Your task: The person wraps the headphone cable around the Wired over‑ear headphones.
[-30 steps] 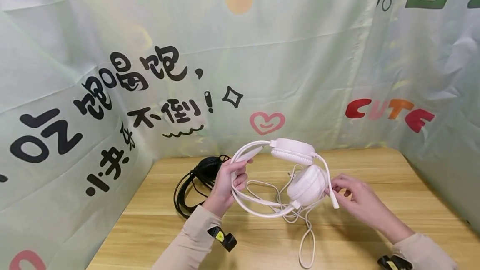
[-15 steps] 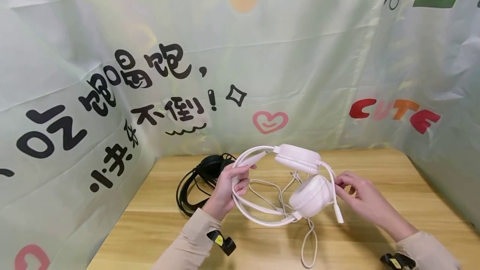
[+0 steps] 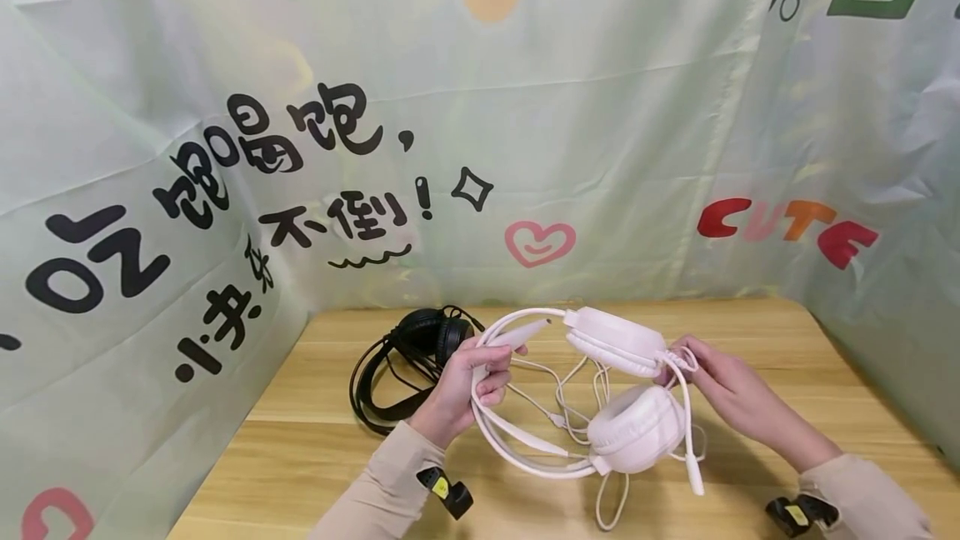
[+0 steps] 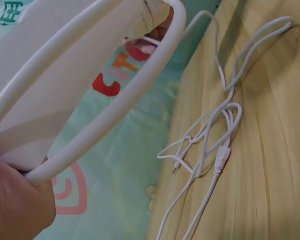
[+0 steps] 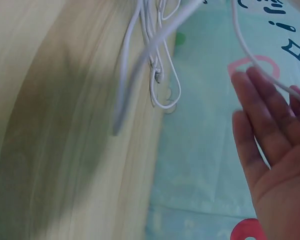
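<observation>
A white headset (image 3: 617,342) is held above the table, its ear cups toward the right and its thin boom microphone (image 3: 694,473) pointing down. My left hand (image 3: 461,382) grips the headband, with the thumb and fingers around it. Beside the upper ear cup, my right hand (image 3: 727,386) pinches the white cable (image 5: 245,47) between thumb and forefinger, the other fingers extended in the right wrist view. More of that cable lies in loose loops on the tabletop, with a small connector (image 4: 221,159) visible in the left wrist view.
A black headset (image 3: 420,340) rests on the wooden table (image 3: 285,473) behind my left forearm. Printed cloth walls (image 3: 600,148) enclose the table at the back and both sides.
The white headset has come lower and slightly right, its microphone dropping with it. My right hand now has a loop of cable at its fingers by the upper ear cup.
</observation>
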`<move>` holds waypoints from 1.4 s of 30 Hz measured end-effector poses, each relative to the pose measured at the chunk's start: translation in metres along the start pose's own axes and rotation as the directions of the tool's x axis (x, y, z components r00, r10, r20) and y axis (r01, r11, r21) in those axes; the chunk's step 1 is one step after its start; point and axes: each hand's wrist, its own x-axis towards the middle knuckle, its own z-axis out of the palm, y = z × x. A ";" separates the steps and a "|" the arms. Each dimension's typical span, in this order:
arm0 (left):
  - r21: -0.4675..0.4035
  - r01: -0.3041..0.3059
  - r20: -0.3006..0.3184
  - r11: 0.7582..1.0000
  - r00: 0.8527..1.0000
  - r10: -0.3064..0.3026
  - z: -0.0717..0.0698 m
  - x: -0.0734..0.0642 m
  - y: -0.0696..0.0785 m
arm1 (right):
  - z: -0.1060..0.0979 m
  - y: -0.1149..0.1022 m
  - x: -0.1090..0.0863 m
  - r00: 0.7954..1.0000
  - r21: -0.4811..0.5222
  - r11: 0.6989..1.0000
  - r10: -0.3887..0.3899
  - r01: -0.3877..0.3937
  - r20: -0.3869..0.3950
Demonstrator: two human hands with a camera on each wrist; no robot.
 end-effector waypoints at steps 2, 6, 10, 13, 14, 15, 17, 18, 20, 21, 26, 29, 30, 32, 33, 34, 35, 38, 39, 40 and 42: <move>0.001 -0.001 0.019 1.000 1.000 0.001 -0.001 -0.001 0.000 | -0.002 0.001 0.001 0.999 0.082 0.997 -0.018 0.015 0.042; 0.010 0.013 0.055 1.000 0.998 -0.013 -0.003 -0.002 0.000 | -0.004 0.001 0.003 0.993 0.236 0.971 -0.058 0.031 0.106; 0.016 0.038 0.082 0.999 0.996 -0.039 -0.004 -0.004 0.001 | -0.005 0.001 0.007 0.988 0.336 0.941 -0.080 0.032 0.129; 0.011 0.042 0.111 0.999 0.993 -0.043 -0.005 -0.005 0.001 | -0.007 0.001 0.008 0.985 0.376 0.926 -0.068 0.004 0.159; 0.009 0.042 0.121 0.999 0.992 -0.043 -0.005 -0.006 0.002 | -0.008 0.000 0.008 0.984 0.374 0.927 -0.055 -0.013 0.172; 0.007 0.041 0.132 0.999 0.990 -0.042 -0.005 -0.006 0.002 | -0.009 0.000 0.009 0.982 0.368 0.930 -0.047 -0.023 0.182; 0.001 0.041 0.152 0.999 0.987 -0.041 -0.007 -0.007 0.002 | -0.011 -0.002 0.010 0.978 0.364 0.931 -0.044 -0.034 0.203; 0.000 0.041 0.161 0.999 0.986 -0.041 -0.007 -0.007 0.003 | -0.011 -0.002 0.010 0.976 0.358 0.933 -0.038 -0.042 0.213; 0.000 0.038 0.180 0.999 0.983 -0.037 -0.009 -0.007 0.003 | -0.013 -0.003 0.012 0.972 0.346 0.937 -0.031 -0.053 0.232; 0.002 0.036 0.188 0.999 0.981 -0.035 -0.010 -0.008 0.003 | -0.013 -0.003 0.013 0.969 0.342 0.938 -0.029 -0.058 0.243; 0.027 0.015 0.241 1.000 0.970 -0.021 -0.014 -0.010 0.004 | -0.023 -0.002 0.021 0.931 0.329 0.938 -0.018 -0.111 0.363; 0.052 0.024 0.255 0.998 0.966 -0.037 -0.017 -0.011 0.004 | -0.031 -0.002 0.029 0.892 0.311 0.940 -0.017 -0.139 0.451; 0.060 0.033 0.254 0.998 0.966 -0.047 -0.017 -0.011 0.004 | -0.034 -0.003 0.032 0.879 0.306 0.941 -0.017 -0.148 0.477; 0.076 0.047 0.257 0.996 0.964 -0.065 -0.018 -0.012 0.005 | -0.040 -0.005 0.039 0.849 0.291 0.939 0.001 -0.182 0.528; 0.083 0.051 0.260 0.995 0.963 -0.071 -0.018 -0.012 0.005 | -0.043 -0.006 0.042 0.832 0.288 0.935 0.013 -0.207 0.554; 0.088 0.056 0.261 0.995 0.962 -0.077 -0.019 -0.013 0.006 | -0.045 -0.007 0.045 0.816 0.285 0.931 0.022 -0.227 0.577; 0.092 0.060 0.263 0.994 0.961 -0.082 -0.019 -0.013 0.006 | -0.047 -0.009 0.048 0.801 0.285 0.926 0.029 -0.247 0.598; 0.100 0.058 0.277 0.993 0.957 -0.084 -0.019 -0.014 0.006 | -0.051 -0.013 0.056 0.761 0.273 0.921 0.038 -0.277 0.647; 0.101 0.059 0.280 0.993 0.956 -0.085 -0.019 -0.014 0.006 | -0.052 -0.014 0.059 0.750 0.263 0.922 0.043 -0.284 0.661; 0.102 0.061 0.281 0.993 0.956 -0.088 -0.019 -0.014 0.006 | -0.053 -0.016 0.061 0.738 0.252 0.922 0.051 -0.294 0.673; 0.105 0.066 0.285 0.992 0.954 -0.094 -0.020 -0.014 0.006 | -0.055 -0.019 0.065 0.716 0.223 0.923 0.076 -0.314 0.694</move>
